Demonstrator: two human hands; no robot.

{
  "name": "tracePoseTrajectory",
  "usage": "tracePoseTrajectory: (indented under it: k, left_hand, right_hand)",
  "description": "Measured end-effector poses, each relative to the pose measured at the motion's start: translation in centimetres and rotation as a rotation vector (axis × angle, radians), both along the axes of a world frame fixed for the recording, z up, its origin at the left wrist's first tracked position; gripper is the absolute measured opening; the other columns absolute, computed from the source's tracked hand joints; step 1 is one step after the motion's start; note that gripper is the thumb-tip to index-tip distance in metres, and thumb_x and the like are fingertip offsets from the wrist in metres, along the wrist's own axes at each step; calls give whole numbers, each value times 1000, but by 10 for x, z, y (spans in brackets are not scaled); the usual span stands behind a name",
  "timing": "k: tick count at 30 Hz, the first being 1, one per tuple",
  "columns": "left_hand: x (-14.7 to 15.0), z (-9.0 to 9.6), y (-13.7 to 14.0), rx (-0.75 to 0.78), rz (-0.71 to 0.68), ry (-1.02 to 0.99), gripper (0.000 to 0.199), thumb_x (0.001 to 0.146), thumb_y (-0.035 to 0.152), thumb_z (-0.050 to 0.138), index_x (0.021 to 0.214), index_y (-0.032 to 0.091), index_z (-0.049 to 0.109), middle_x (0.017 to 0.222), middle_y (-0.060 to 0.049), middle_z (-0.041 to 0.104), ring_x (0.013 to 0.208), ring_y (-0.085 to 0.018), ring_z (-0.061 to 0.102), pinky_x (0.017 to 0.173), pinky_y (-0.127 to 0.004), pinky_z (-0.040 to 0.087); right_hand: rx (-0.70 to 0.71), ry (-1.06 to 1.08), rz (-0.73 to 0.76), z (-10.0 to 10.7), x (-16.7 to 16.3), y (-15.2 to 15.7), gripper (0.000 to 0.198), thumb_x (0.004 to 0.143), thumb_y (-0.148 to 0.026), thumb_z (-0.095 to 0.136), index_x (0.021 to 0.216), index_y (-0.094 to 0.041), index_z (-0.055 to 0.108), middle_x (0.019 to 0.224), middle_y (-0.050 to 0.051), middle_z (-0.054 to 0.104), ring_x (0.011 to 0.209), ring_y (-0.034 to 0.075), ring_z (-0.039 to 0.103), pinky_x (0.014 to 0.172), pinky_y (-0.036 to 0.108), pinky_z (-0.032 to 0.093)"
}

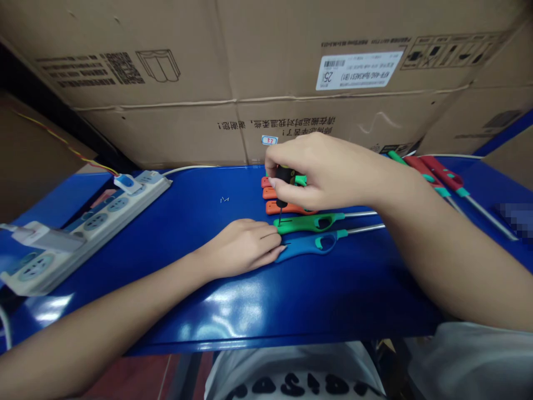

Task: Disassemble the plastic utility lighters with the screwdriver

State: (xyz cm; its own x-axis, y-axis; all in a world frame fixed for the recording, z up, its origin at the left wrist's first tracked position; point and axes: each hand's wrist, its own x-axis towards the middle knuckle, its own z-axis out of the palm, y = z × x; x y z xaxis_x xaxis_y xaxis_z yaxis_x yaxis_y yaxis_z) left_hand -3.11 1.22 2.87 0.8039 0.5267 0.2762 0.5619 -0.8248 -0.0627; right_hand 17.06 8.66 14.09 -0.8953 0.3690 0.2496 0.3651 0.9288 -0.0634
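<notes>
My right hand (320, 169) is closed round the black handle of a screwdriver (285, 176). The screwdriver points down, its tip at the butt end of a green long-necked lighter (306, 223). My left hand (245, 244) has its fingers closed at that same end, steadying the green lighter; the thumb lies by the end of a blue lighter (306, 245). Beyond the green one, two orange lighters (272, 208) and a red lighter (265, 182) lie in a row, partly hidden by my right hand. A bit of another green one shows there.
Several tiny screws (225, 200) lie on the blue table (200, 311). At the left is a power strip (95, 222) with plugs. More lighters, including a red one (443, 172), lie at the right. A large cardboard box (187, 133) stands along the back.
</notes>
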Motion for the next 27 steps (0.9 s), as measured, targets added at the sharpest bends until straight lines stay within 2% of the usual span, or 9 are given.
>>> tracePoseTrajectory:
  k: [4, 9, 16, 18, 23, 27]
  left_hand:
    - [0, 2, 0, 5, 8, 24, 35, 107, 33, 41, 82, 18, 61, 78, -3, 65, 69, -17, 60, 66, -31, 45]
    - [2, 0, -1, -8, 18, 10, 36, 108, 32, 38, 83, 18, 60, 78, -3, 65, 69, -17, 61, 67, -31, 46]
    - [3, -5, 0, -51, 19, -54, 38, 108, 33, 39, 80, 18, 60, 77, -2, 66, 69, -16, 62, 67, -29, 45]
    - [2, -5, 1, -61, 26, -73, 38, 108, 33, 40, 80, 18, 60, 76, -2, 66, 69, -16, 62, 66, -29, 45]
    - [0, -1, 0, -99, 54, -162, 37, 108, 31, 42, 78, 18, 61, 73, -1, 66, 68, -15, 63, 65, -27, 44]
    - [-9, 4, 5, -114, 144, -189, 37, 107, 32, 40, 79, 18, 60, 75, -2, 67, 67, -15, 62, 63, -27, 43]
  right_hand:
    - [-20, -15, -23, -2, -2, 1, 22, 97, -31, 49, 101, -16, 64, 91, 6, 70, 74, 15, 56, 65, 28, 33]
    - [38, -22, -92, -2, -4, -3, 36, 102, -44, 46, 93, -15, 65, 82, 6, 68, 71, 16, 57, 65, 29, 32]
    - [-109, -63, -16, 2, -3, -14, 23, 102, -27, 41, 112, -15, 58, 99, 8, 72, 77, 16, 59, 66, 28, 38]
    - [-110, -58, -33, 3, -2, -13, 24, 102, -27, 41, 113, -15, 58, 100, 8, 72, 78, 16, 60, 67, 28, 39]
    - [-71, -84, -4, 1, -2, -9, 28, 102, -39, 45, 106, -17, 61, 96, 8, 72, 78, 18, 61, 67, 30, 39]
    - [-87, -43, 10, 2, -1, -11, 24, 98, -29, 45, 115, -17, 57, 104, 9, 71, 78, 17, 59, 66, 29, 37]
